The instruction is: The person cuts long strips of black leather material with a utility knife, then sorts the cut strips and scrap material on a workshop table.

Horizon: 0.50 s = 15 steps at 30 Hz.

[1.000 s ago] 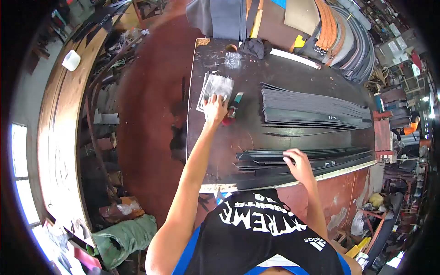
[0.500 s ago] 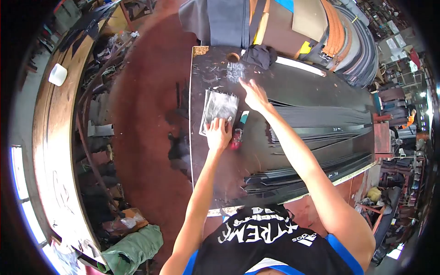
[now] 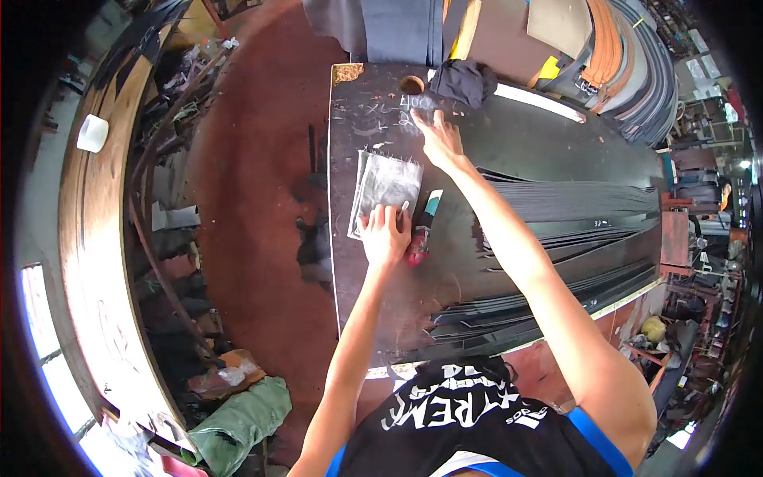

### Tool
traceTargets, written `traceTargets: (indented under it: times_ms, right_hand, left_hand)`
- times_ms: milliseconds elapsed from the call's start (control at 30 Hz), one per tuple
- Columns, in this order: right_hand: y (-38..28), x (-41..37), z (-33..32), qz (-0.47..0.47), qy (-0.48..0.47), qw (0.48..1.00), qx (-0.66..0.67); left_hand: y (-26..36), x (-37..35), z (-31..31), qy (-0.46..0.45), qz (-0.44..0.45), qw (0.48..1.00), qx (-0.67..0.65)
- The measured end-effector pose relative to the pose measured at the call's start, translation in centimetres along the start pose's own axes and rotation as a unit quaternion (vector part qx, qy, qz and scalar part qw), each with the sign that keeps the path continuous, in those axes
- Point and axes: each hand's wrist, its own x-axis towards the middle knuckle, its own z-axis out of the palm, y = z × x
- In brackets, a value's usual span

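Fingers spread, my left hand [image 3: 387,236] rests on the lower edge of a grey, chalk-smeared folded cloth [image 3: 391,181]. A small white stick [image 3: 404,206] shows at its thumb tip; whether the thumb grips it is unclear. My right hand [image 3: 443,145] is above the dark tabletop [image 3: 532,139], fingers apart and holding nothing, with a fingertip over white chalk numbers [image 3: 413,102]. Between the hands, right of the cloth, lies a cutter [image 3: 431,203] with a teal part and a red end.
Long dark strips [image 3: 572,203] lie in stacks across the table's right side. A black cloth [image 3: 463,83] sits by a round hole [image 3: 412,84] at the far edge. Rolled sheets [image 3: 636,71] stand beyond. A wooden bench [image 3: 95,199] with a white roll [image 3: 93,133] is at left.
The view has shifted slightly. My right hand's fingertips have moved up across the chalk numbers, now covering part of the lower line. My left hand stays on the cloth.
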Motion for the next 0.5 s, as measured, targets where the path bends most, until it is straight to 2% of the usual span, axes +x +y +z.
traceTargets:
  times_ms: [233, 333, 500]
  right_hand:
    - [0.5, -1.2, -0.2, -0.011, 0.016, 1.000, -0.014]
    - [0.9, -0.1, 0.7, -0.015, 0.072, 0.997, -0.032]
    - [0.3, -2.4, -0.2, -0.004, 0.014, 1.000, -0.015]
  left_hand:
    - [0.0, 0.0, 0.1, 0.000, -0.006, 1.000, -0.004]
    - [0.1, 0.1, 0.0, 0.009, 0.000, 1.000, -0.004]
    - [0.2, 0.0, -0.2, 0.007, 0.000, 1.000, 0.006]
